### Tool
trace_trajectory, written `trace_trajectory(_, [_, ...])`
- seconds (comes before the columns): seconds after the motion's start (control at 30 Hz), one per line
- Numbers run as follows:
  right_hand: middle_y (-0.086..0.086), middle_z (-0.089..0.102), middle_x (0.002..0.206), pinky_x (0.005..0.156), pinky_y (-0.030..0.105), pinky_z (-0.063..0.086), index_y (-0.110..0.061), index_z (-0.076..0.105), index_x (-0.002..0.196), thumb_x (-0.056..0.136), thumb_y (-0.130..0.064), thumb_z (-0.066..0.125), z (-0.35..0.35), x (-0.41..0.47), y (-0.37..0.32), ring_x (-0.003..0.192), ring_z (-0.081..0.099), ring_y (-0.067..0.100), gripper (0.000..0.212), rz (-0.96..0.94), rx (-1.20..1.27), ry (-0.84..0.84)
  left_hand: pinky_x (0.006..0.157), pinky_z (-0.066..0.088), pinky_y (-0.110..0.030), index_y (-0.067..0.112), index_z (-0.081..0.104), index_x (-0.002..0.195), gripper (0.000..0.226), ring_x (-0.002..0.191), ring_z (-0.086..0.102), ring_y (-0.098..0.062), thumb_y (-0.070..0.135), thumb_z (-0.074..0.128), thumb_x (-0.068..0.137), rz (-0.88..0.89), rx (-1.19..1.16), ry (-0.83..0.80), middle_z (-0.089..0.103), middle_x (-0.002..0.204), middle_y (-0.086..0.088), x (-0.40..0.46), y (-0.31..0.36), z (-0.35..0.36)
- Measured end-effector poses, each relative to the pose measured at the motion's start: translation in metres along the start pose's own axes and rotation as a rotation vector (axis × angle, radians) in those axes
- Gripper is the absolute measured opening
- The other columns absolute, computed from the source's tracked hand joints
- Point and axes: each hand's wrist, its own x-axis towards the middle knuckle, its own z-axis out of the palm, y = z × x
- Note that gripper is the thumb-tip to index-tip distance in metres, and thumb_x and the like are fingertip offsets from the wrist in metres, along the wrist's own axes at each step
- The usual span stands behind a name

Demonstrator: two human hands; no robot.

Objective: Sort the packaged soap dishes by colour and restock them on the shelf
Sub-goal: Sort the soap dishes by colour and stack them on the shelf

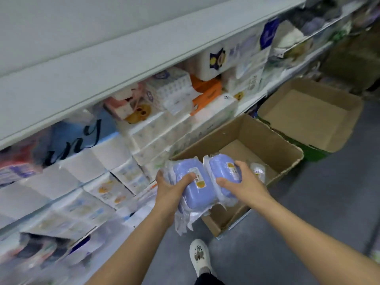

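grey floor (308, 212), white shelf (102, 64), possibly tissue packs (164, 128)

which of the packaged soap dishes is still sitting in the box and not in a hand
The pale whitish packaged dish in the nearer cardboard box. The two blue ones are gripped, one per hand.

Shelf goods (61, 182) blurred, labels unreadable

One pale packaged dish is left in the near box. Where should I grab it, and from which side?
Judging by its pose, come from above: the pale packaged dish lies flat on the floor of the open cardboard box. Pinch across its narrow sides; the right hand is nearest, though occupied.
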Motion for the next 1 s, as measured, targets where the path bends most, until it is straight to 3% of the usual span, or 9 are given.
trace_trajectory(0.33, [-0.001,0.05,0.139,0.096,0.037,0.044,-0.025,0.031,0.144,0.074,-0.062,0.07,-0.013,0.133,0.031,0.118,0.054,0.024,0.088,0.295,0.055,0.046,0.09,0.057,-0.048,0.029,0.035,0.139,0.111,0.099,0.069,-0.025,0.043,0.092,0.045,-0.184,-0.032,-0.071,0.064,0.119,-0.003,0.123,0.001,0.086])
trace_trajectory(0.5, [0.009,0.052,0.135,0.084,0.044,0.054,-0.022,0.031,0.145,0.067,-0.07,0.071,-0.009,0.188,0.053,0.109,0.058,0.033,0.1,0.441,0.151,0.036,0.092,0.055,-0.052,0.034,0.033,0.142,0.125,0.107,0.065,-0.029,0.053,0.095,0.034,-0.279,0.036,-0.109,0.061,0.127,-0.004,0.167,-0.009,0.115])
trace_trajectory(0.6, [0.014,0.052,0.135,0.077,0.036,0.048,-0.015,0.034,0.144,0.073,-0.061,0.073,-0.007,0.223,0.073,0.113,0.056,0.036,0.093,0.558,0.203,0.08,0.096,0.052,-0.054,0.033,0.026,0.146,0.131,0.112,0.062,-0.032,0.049,0.093,0.034,-0.295,0.088,-0.164,0.057,0.131,-0.007,0.194,-0.015,0.134])
trace_trajectory(0.7, [0.017,0.048,0.14,0.091,0.042,0.047,-0.009,0.034,0.144,0.076,-0.052,0.075,-0.006,0.257,0.093,0.118,0.053,0.038,0.09,0.663,0.29,0.109,0.096,0.053,-0.053,0.031,0.026,0.146,0.135,0.112,0.062,-0.032,0.053,0.092,0.031,-0.313,0.145,-0.206,0.056,0.133,-0.007,0.22,-0.025,0.152])
trace_trajectory(0.83, [0.019,0.043,0.145,0.103,0.042,0.042,-0.002,0.029,0.145,0.076,-0.042,0.079,0.003,0.3,0.118,0.127,0.048,0.038,0.094,0.669,0.408,0.188,0.096,0.052,-0.053,0.037,0.025,0.147,0.139,0.114,0.062,-0.031,0.062,0.092,0.028,-0.345,0.287,-0.21,0.055,0.136,-0.007,0.248,-0.045,0.166])
trace_trajectory(0.93, [0.017,0.045,0.143,0.105,0.047,0.042,-0.005,0.03,0.144,0.06,-0.058,0.084,0.017,0.334,0.129,0.125,0.05,0.037,0.113,0.669,0.47,0.209,0.098,0.051,-0.052,0.026,0.027,0.147,0.118,0.113,0.061,-0.031,0.047,0.093,0.051,-0.357,0.363,-0.208,0.057,0.132,-0.008,0.262,-0.058,0.172])
trace_trajectory(1.0, [0.014,0.048,0.142,0.106,0.043,0.041,-0.007,0.035,0.144,0.068,-0.05,0.083,0.028,0.352,0.14,0.126,0.05,0.034,0.1,0.639,0.49,0.146,0.095,0.053,-0.05,0.021,0.032,0.142,0.098,0.108,0.064,-0.029,0.036,0.09,0.064,-0.356,0.386,-0.184,0.06,0.126,-0.008,0.271,-0.069,0.173])
